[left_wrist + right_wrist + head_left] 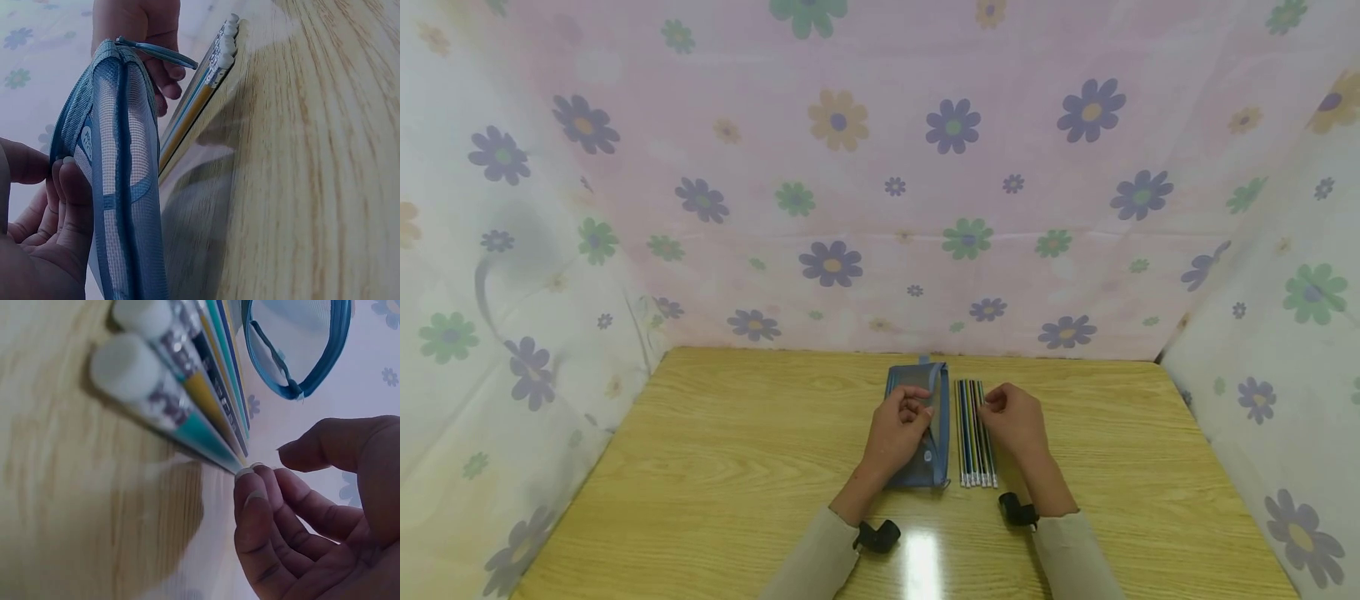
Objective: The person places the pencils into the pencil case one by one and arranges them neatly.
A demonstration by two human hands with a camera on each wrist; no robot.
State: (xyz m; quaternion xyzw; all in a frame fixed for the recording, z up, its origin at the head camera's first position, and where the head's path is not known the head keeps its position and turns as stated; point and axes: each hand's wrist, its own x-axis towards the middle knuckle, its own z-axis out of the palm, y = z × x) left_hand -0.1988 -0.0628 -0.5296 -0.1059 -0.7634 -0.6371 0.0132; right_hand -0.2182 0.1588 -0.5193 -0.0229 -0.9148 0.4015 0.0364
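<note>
Right hand point(1017, 422) beside a row of eraser-tipped pencils point(967, 435), left hand point(895, 429) at a blue mesh zip pouch point(916, 477).
The right thumb stands apart from loosely bent fingers, which pinch nothing; the pencils lie just to their left, long axes running away from the body, erasers point(125, 367) nearest. Beyond, roughly parallel, the left hand pinches the pouch's edge.

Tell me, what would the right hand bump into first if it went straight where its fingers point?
Probably the nearest pencil, the teal one: the fingers look very close, maybe touching, though depth is unclear.
</note>
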